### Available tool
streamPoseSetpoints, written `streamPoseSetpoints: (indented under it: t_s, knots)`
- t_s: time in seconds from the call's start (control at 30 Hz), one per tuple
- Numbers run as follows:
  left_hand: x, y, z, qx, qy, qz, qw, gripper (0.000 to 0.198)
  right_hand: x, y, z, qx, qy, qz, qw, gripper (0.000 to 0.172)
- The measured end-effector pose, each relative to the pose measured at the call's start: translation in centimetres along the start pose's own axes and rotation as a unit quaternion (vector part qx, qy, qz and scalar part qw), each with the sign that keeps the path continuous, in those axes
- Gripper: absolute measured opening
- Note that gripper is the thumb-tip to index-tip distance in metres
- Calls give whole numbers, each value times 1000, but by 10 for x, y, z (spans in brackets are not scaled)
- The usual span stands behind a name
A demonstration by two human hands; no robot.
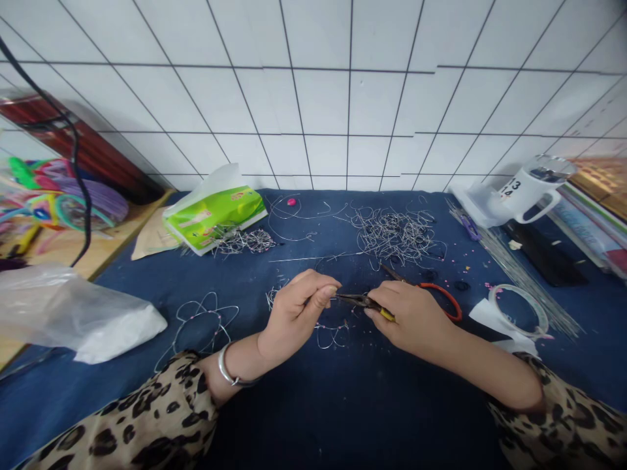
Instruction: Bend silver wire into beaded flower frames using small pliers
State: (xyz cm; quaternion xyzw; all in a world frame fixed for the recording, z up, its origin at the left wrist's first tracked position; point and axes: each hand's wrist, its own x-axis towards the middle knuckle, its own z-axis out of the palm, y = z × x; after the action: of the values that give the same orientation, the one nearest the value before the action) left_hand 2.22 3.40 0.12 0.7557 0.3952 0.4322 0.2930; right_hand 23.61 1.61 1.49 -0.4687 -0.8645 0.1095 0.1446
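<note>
My right hand (409,316) is closed around needle-nose pliers (362,300) with dark jaws and a yellow grip. The jaws point left and meet the fingertips of my left hand (298,310). Thumb and forefinger of that hand pinch a thin piece of wire, mostly hidden by the fingers. Just below lies a bent wire shape with small pink beads (333,329) on the dark blue cloth. To the left rests a larger flower-like wire loop (198,323). Red-handled scissors (448,297) lie behind my right hand, partly covered by it.
A heap of bent wire pieces (396,235) lies at the back. Behind left are a green tissue pack (220,215) and a wire bundle (245,241). On the right are straight wires (529,281), a tape roll (519,310) and a white mug (531,189). A plastic bag (73,313) sits left.
</note>
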Motion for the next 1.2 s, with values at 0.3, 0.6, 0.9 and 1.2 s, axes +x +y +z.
streamPoseSetpoints:
  t_s: [0.3, 0.6, 0.9, 1.2]
  knots:
    - [5, 1, -9, -9, 36, 6, 999, 14, 13, -7, -9, 56, -23, 23, 998, 9]
    - [12, -6, -18, -17, 55, -16, 998, 17, 30, -8, -15, 194, -85, 64, 975, 12]
    - [21, -17, -23, -101, 60, -72, 990, 20, 42, -5, -6, 285, -112, 92, 947, 18]
    - [17, -14, -23, -46, 51, -14, 998, 17, 27, -4, 2, 102, -9, 47, 994, 12]
